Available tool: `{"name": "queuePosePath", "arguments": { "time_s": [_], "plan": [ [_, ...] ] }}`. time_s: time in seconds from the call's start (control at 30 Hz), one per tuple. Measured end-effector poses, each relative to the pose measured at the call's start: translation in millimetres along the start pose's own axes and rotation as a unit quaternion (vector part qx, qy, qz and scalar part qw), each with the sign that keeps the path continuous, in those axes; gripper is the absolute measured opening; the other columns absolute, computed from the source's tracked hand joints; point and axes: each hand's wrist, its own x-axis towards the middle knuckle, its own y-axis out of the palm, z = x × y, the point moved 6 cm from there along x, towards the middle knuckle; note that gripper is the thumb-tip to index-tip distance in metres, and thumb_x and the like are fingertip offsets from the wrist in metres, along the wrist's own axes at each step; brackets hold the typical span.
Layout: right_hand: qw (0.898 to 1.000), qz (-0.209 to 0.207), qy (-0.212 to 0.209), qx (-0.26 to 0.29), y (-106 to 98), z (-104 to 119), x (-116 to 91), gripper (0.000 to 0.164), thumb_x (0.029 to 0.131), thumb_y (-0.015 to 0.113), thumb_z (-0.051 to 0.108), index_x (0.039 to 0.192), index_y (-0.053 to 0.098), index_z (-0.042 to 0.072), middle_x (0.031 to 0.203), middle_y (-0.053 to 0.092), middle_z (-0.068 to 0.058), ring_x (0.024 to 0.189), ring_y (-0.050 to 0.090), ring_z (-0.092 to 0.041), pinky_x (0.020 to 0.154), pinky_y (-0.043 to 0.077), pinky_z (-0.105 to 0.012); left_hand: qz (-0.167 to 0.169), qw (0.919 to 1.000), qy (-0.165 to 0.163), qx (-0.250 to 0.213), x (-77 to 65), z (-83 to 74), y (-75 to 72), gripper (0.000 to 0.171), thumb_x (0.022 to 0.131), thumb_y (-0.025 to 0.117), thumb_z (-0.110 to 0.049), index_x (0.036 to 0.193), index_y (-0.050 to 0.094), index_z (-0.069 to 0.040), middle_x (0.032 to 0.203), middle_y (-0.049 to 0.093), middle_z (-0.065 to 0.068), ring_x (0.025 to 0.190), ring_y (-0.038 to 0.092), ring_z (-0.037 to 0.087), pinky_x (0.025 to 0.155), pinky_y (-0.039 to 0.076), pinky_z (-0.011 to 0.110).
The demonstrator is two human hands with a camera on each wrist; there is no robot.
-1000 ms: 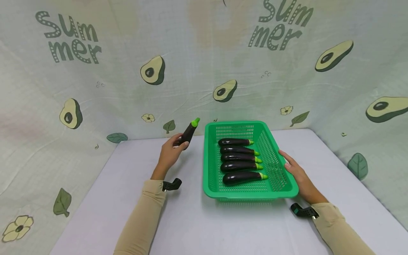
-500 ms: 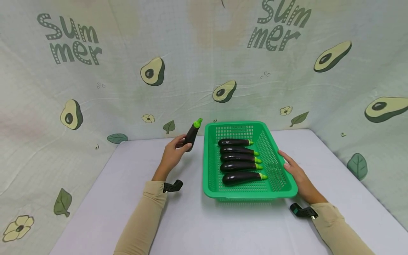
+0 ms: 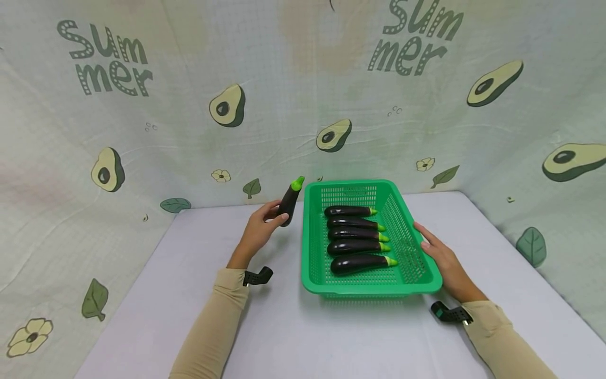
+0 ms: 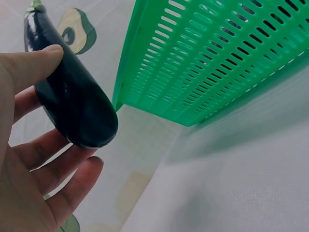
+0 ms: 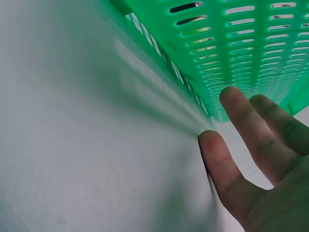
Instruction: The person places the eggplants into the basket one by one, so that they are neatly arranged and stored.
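Observation:
My left hand holds a dark, glossy eggplant just left of the basket, above the table. The eggplant tilts with its bright green stem end up. In the left wrist view the thumb lies across the eggplant and the fingers support it from the other side. Several more eggplants lie side by side in the green plastic basket, green ends to the right. My right hand rests against the basket's right rim. In the right wrist view its fingers extend nearly straight beside the slotted wall.
A white cloth covers the table. Behind it hangs a pale curtain printed with avocados, leaves and lettering. Black wrist cameras are worn on both wrists. The basket's wall stands close to the right of the held eggplant.
My left hand has moved slightly right with the eggplant, closer to the basket's left rim. The basket, the eggplants in it and my right hand look the same.

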Motion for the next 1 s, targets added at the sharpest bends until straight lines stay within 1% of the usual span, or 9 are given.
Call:
{"name": "queuePosePath", "arguments": {
  "time_s": [0.17, 0.3, 0.43, 0.53, 0.6, 0.7, 0.8, 0.9, 1.0],
  "plan": [
    [1.000, -0.008, -0.021, -0.011, -1.2, 4.3, 0.7, 0.051, 0.111, 0.034, 0.029, 0.161, 0.024, 0.024, 0.165, 0.020, -0.008, 0.141, 0.019, 0.005, 0.099, 0.024, -0.005, 0.006, 1.0000, 0.004, 0.000, -0.3, -3.2, 0.6, 0.059, 0.092, 0.069, -0.051, 0.142, 0.057, -0.023, 0.129, 0.064, 0.009, 0.119, 0.058, 0.026, 0.095, 0.046, 0.056],
    [0.999, -0.013, -0.026, -0.017, -1.7, 4.7, 0.3, 0.050, 0.111, 0.035, 0.028, 0.160, 0.026, 0.022, 0.164, 0.022, -0.008, 0.141, 0.020, 0.007, 0.100, 0.023, -0.005, 0.015, 0.9998, 0.009, -0.002, -0.6, -8.3, 3.8, 0.057, 0.093, 0.070, -0.048, 0.142, 0.058, -0.023, 0.130, 0.064, 0.010, 0.119, 0.059, 0.026, 0.095, 0.047, 0.056],
    [1.000, -0.004, -0.028, -0.003, -0.5, 4.0, -0.9, 0.050, 0.111, 0.034, 0.028, 0.161, 0.025, 0.022, 0.165, 0.021, -0.011, 0.140, 0.023, 0.006, 0.099, 0.026, -0.006, 0.022, 0.9997, 0.009, -0.003, -0.8, -12.3, 7.0, 0.056, 0.092, 0.071, -0.048, 0.142, 0.058, -0.024, 0.130, 0.064, 0.009, 0.120, 0.059, 0.025, 0.095, 0.048, 0.054],
    [0.999, 0.009, -0.028, 0.014, 0.6, 3.9, -1.7, 0.051, 0.111, 0.032, 0.026, 0.161, 0.024, 0.022, 0.164, 0.019, -0.013, 0.137, 0.027, 0.004, 0.096, 0.030, -0.008, 0.023, 0.9997, 0.010, -0.004, -1.1, -15.4, 8.2, 0.056, 0.092, 0.071, -0.048, 0.142, 0.058, -0.025, 0.130, 0.064, 0.008, 0.119, 0.059, 0.024, 0.094, 0.048, 0.054],
    [0.999, 0.016, -0.028, 0.023, 0.6, 3.7, -2.1, 0.051, 0.111, 0.031, 0.026, 0.161, 0.024, 0.022, 0.163, 0.020, -0.013, 0.132, 0.034, 0.001, 0.094, 0.034, -0.010, 0.025, 0.9996, 0.013, -0.005, -1.3, -17.8, 8.4, 0.055, 0.093, 0.071, -0.047, 0.142, 0.057, -0.025, 0.130, 0.064, 0.008, 0.119, 0.059, 0.025, 0.094, 0.048, 0.055],
    [0.999, 0.025, -0.023, 0.042, 0.3, 3.3, -2.2, 0.052, 0.111, 0.032, 0.025, 0.161, 0.023, 0.021, 0.157, 0.029, -0.015, 0.121, 0.049, -0.004, 0.089, 0.045, -0.017, 0.027, 0.9995, 0.018, -0.007, -1.6, -21.3, 8.2, 0.054, 0.094, 0.070, -0.045, 0.142, 0.057, -0.025, 0.130, 0.064, 0.009, 0.117, 0.060, 0.026, 0.092, 0.048, 0.055],
    [0.998, 0.032, -0.019, 0.060, 0.3, 3.2, -2.3, 0.052, 0.111, 0.033, 0.025, 0.162, 0.022, 0.020, 0.148, 0.037, -0.018, 0.104, 0.062, -0.010, 0.080, 0.053, -0.025, 0.028, 0.9993, 0.022, -0.010, -2.2, -24.9, 8.2, 0.054, 0.094, 0.071, -0.044, 0.142, 0.058, -0.024, 0.129, 0.065, 0.009, 0.117, 0.060, 0.025, 0.092, 0.049, 0.053],
    [0.997, 0.033, -0.015, 0.064, 0.6, 3.1, -2.4, 0.053, 0.110, 0.034, 0.026, 0.162, 0.022, 0.020, 0.145, 0.039, -0.022, 0.098, 0.065, -0.013, 0.077, 0.055, -0.029, 0.030, 0.9991, 0.026, -0.015, -3.3, -29.4, 8.7, 0.053, 0.094, 0.071, -0.043, 0.141, 0.058, -0.023, 0.128, 0.065, 0.008, 0.118, 0.060, 0.024, 0.093, 0.049, 0.051],
    [0.998, 0.031, -0.009, 0.059, 0.8, 2.2, -2.3, 0.053, 0.110, 0.034, 0.027, 0.162, 0.022, 0.021, 0.146, 0.036, -0.024, 0.099, 0.065, -0.013, 0.077, 0.055, -0.029, 0.037, 0.9987, 0.030, -0.016, -4.3, -33.9, 10.5, 0.054, 0.094, 0.071, -0.043, 0.141, 0.058, -0.021, 0.128, 0.065, 0.008, 0.119, 0.060, 0.023, 0.094, 0.050, 0.050]
  ]
}}
